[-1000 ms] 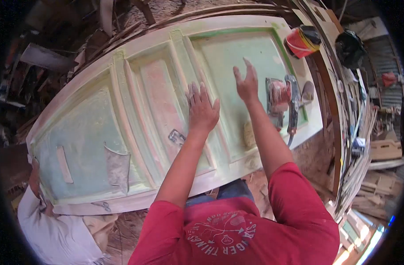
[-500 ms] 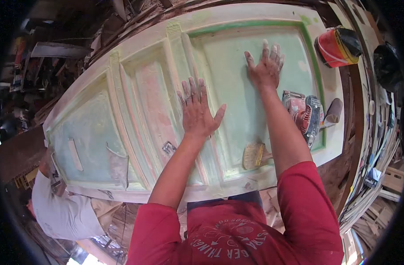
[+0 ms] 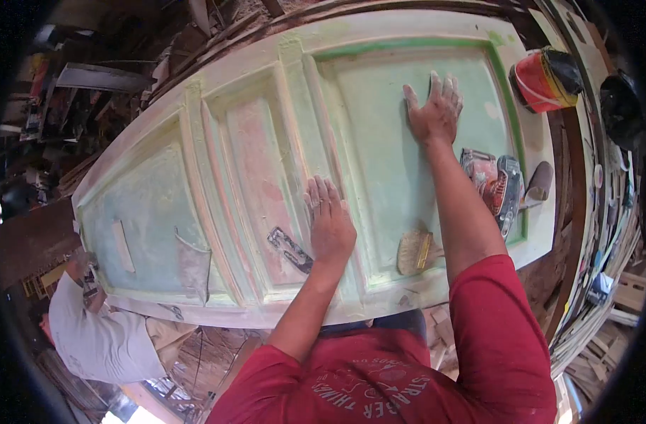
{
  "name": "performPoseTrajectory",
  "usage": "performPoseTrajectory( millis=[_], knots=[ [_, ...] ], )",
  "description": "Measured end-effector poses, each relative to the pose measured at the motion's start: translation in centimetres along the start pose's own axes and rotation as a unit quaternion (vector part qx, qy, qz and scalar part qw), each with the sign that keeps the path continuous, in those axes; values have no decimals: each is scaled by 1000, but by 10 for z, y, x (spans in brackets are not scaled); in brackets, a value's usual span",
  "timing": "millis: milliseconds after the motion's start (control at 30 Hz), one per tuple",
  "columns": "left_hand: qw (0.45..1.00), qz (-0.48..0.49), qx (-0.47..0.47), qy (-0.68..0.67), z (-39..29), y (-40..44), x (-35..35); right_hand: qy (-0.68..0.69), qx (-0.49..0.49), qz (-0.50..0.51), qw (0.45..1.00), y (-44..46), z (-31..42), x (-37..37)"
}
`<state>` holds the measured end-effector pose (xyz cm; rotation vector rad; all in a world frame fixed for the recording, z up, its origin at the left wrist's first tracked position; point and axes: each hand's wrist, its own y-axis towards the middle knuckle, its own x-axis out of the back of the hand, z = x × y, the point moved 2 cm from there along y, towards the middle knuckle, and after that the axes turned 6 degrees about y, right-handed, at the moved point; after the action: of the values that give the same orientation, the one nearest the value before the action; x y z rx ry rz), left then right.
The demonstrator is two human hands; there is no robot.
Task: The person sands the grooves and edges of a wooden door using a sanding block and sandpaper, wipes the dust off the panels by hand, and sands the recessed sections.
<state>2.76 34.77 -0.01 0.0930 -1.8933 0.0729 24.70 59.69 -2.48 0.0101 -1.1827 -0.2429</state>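
A large panelled door (image 3: 301,309), dusted and patched with pale green and pinkish filler, lies flat before me. My left hand (image 3: 331,222) rests on the raised strip between the middle and right panels, fingers stretched out and holding nothing. On the right panel, my right hand (image 3: 434,116) lies with its fingers spread, also holding nothing. A dark flat tool (image 3: 289,249) sits just left of my left wrist. Nearer my right forearm are a wide paintbrush (image 3: 412,253) and a red and black power sander (image 3: 492,180), the sander just beyond the arm.
A red and yellow bucket (image 3: 538,81) stands at the door's far right corner, with a grey tube-like piece (image 3: 540,181) below it. A greyish sheet (image 3: 193,270) and a pale strip (image 3: 123,246) lie on the left panel. Another person (image 3: 104,339) bends at the left end.
My left hand has slid towards me, its fingers closer together, and the dark tool shows more fully. My right hand remains on the right panel, slightly lower. The view has shifted a little.
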Motion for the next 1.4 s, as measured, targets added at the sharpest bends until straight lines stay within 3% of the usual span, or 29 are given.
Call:
performPoseTrajectory(
  millis=[133, 300, 367, 467, 600, 700, 767, 833, 933, 1000, 1100, 1200, 1300, 1400],
  knots=[
    [999, -44, 11, 19, 4, 37, -15, -2, 7, 10, 1000, -2, -2, -1],
    [989, -138, 7, -48, 38, 194, -19, -10, 7, 17, 1000, 4, -5, -5],
    [972, -224, 15, -76, 44, 256, -13, -6, 3, 29, 1000, 2, -2, 0],
    [980, -194, 40, -23, 38, 258, -5, 1, 0, 37, 999, 3, -3, 3],
    [970, -229, 15, -76, 29, 168, -14, 5, 1, 35, 999, 3, -4, -1],
    [963, -269, -8, -11, 31, 185, -22, 7, -7, 44, 999, 1, -3, 2],
    [977, -207, 44, -16, 40, 244, -15, 8, -9, 46, 999, 3, -2, 2],
    [988, -61, 133, -45, 26, 306, 23, 2, -9, 46, 999, 5, 0, 2],
    [980, -190, -56, 23, 66, 305, -26, 0, -17, 53, 998, 2, -3, 3],
    [988, -142, -63, 15, 57, 243, -27, 6, -17, 53, 998, 6, -1, 2],
    [984, -39, -57, 164, 27, 200, -2, 6, -25, 57, 998, 0, -3, 2],
    [992, -28, -48, 110, 42, 269, -8, 0, -19, 53, 998, 9, 0, 7],
    [998, -14, -32, 44, 43, 285, -8, -6, -19, 57, 998, 0, 1, 6],
    [991, 27, -27, 125, 37, 213, -12, -5, -14, 48, 999, 10, 0, 2]
  ],
)
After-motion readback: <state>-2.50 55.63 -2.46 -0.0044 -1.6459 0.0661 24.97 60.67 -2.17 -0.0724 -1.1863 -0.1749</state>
